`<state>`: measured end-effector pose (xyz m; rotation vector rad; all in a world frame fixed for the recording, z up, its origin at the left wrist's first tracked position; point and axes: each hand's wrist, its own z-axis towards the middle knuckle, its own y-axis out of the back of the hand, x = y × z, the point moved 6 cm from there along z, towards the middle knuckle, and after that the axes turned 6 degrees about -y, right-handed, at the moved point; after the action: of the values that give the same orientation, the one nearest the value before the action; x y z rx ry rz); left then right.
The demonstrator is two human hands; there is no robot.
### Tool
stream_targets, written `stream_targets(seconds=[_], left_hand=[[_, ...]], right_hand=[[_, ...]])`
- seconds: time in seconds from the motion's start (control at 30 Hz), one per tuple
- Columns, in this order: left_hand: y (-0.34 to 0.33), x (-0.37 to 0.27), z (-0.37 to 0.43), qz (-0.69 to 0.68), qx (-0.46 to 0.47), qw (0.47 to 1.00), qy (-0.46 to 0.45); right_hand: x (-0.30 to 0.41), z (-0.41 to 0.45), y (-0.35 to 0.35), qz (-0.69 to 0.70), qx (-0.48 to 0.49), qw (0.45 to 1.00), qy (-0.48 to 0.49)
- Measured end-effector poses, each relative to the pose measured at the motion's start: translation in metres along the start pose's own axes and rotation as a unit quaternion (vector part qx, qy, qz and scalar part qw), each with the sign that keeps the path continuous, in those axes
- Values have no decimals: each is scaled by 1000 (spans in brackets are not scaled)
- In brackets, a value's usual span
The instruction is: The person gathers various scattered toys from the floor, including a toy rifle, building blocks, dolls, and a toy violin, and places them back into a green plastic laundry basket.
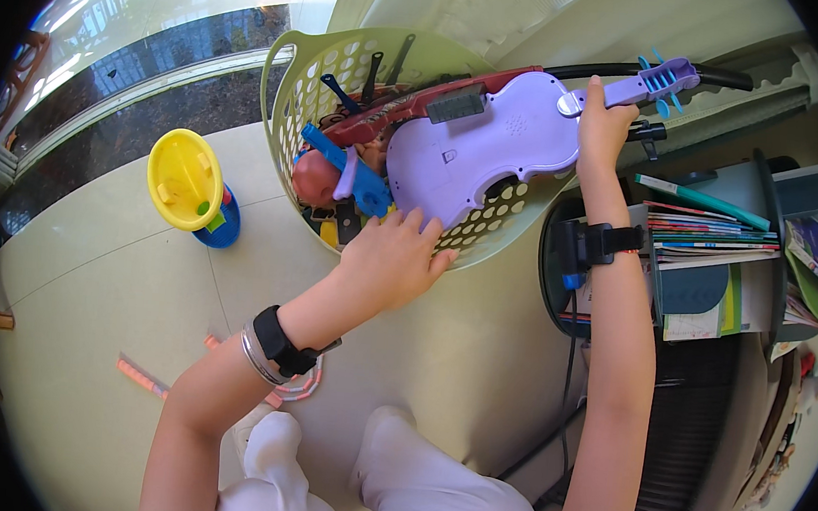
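Observation:
A purple toy violin [490, 143] lies back side up across the top of a green perforated plastic basket [503, 245] full of toys. Around the violin's neck, at the right, my right hand [602, 130] is closed. My left hand [398, 255] rests at the basket's near rim, its fingertips by the violin's lower end; whether they grip it is not plain. Left of the violin in the basket are a blue plastic toy part [367, 187] and a reddish ball [316, 176]. A dark red long toy [391, 113] lies behind the violin.
A yellow and blue plastic toy [184, 180] stands on the tiled floor at the left. A jump rope with pink beads [140, 377] lies near my knees. At the right are a shelf with books [713, 240] and a hanging cable [569, 383]. A curtain and glass door are behind.

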<state>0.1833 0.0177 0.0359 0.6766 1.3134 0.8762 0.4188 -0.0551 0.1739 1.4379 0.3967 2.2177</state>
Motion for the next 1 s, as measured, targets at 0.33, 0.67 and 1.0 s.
stream_targets(seconds=[0.33, 0.67, 1.0], left_hand=[[-1, 0, -1, -5, -21, 1000, -13], [-2, 2, -4, -34, 60, 997, 20], [61, 8, -106, -33, -235, 936, -261]], right_hand=[[37, -49, 13, -172, -86, 934, 302], [12, -117, -10, -395, 61, 786, 472], [23, -181, 25, -191, 103, 833, 508]])
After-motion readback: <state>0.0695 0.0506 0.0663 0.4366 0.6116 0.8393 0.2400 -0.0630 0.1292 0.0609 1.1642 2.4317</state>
